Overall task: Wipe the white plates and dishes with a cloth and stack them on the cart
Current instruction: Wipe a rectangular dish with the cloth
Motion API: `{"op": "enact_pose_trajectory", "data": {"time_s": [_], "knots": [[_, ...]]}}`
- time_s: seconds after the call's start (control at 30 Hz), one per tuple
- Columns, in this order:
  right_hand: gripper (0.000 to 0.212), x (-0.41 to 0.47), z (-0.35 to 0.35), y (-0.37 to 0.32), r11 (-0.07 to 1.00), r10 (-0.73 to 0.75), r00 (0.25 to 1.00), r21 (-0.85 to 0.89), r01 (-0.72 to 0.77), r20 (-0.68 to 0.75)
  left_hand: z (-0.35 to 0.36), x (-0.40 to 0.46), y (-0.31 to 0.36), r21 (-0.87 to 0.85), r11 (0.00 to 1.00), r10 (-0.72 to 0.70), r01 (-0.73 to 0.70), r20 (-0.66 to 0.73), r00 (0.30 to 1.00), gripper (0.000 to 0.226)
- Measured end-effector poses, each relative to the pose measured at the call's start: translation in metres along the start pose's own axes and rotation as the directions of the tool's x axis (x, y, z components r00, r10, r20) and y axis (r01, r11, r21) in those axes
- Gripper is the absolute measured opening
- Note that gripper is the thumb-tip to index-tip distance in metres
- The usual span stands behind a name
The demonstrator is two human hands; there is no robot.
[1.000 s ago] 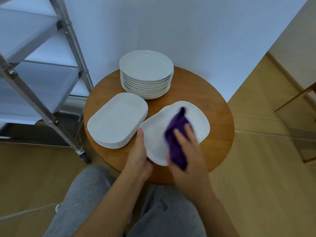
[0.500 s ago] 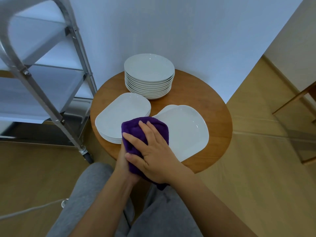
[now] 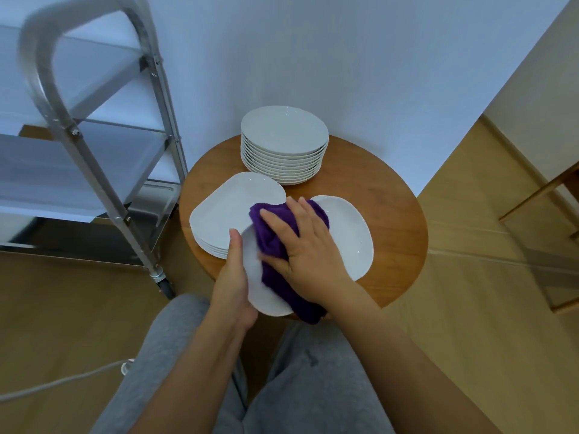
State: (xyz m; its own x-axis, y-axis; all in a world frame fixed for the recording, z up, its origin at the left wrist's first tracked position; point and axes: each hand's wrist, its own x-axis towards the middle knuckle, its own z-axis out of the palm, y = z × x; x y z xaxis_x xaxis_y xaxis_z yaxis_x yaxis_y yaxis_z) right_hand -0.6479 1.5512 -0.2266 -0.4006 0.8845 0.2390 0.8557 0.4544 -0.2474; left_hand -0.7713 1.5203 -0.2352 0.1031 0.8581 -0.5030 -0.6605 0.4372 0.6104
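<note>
A white oblong dish (image 3: pixel 352 236) lies tilted over the near edge of the round wooden table (image 3: pixel 391 214). My left hand (image 3: pixel 233 274) grips its left rim, thumb on top. My right hand (image 3: pixel 305 245) presses a purple cloth (image 3: pixel 275 242) flat onto the dish, fingers spread. A stack of similar oblong dishes (image 3: pixel 225 211) sits on the table's left side. Behind it stands a tall stack of round white plates (image 3: pixel 283 142). The metal cart (image 3: pixel 94 158) is at the left.
The cart has flat grey shelves, slanted metal posts and a caster wheel (image 3: pixel 164 285) near the table. A white wall is right behind the table. My grey-trousered legs are below. A white cable (image 3: pixel 62 380) runs across the wooden floor at lower left.
My right hand slid the cloth from the dish's near-left edge up toward its middle. My left hand, hidden before, now shows on the rim. The view moved closer.
</note>
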Motion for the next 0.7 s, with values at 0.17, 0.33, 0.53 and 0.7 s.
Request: {"op": "enact_pose_trajectory", "data": {"time_s": [0.17, 0.33, 0.53, 0.7], "knots": [[0.062, 0.001, -0.013, 0.037, 0.966, 0.249, 0.967, -0.063, -0.252, -0.053, -0.003, -0.001, -0.002, 0.047, 0.99, 0.14, -0.136, -0.098, 0.985, 0.046], [0.066, -0.013, -0.015, 0.036, 0.889, 0.459, 0.857, 0.113, -0.444, -0.235, 0.001, 0.005, -0.007, 0.09, 0.99, 0.117, -0.105, -0.144, 0.983, 0.049], [0.079, -0.024, -0.012, 0.017, 0.292, 0.868, 0.482, 0.907, -0.305, -0.117, 0.01, 0.008, -0.009, -0.017, 0.973, 0.226, -0.232, -0.166, 0.96, 0.051], [0.094, -0.022, 0.009, -0.028, 0.125, 0.874, 0.486, 0.95, -0.286, 0.032, 0.035, 0.002, -0.017, -0.241, 0.949, 0.182, -0.205, -0.118, 0.976, 0.03]]}}
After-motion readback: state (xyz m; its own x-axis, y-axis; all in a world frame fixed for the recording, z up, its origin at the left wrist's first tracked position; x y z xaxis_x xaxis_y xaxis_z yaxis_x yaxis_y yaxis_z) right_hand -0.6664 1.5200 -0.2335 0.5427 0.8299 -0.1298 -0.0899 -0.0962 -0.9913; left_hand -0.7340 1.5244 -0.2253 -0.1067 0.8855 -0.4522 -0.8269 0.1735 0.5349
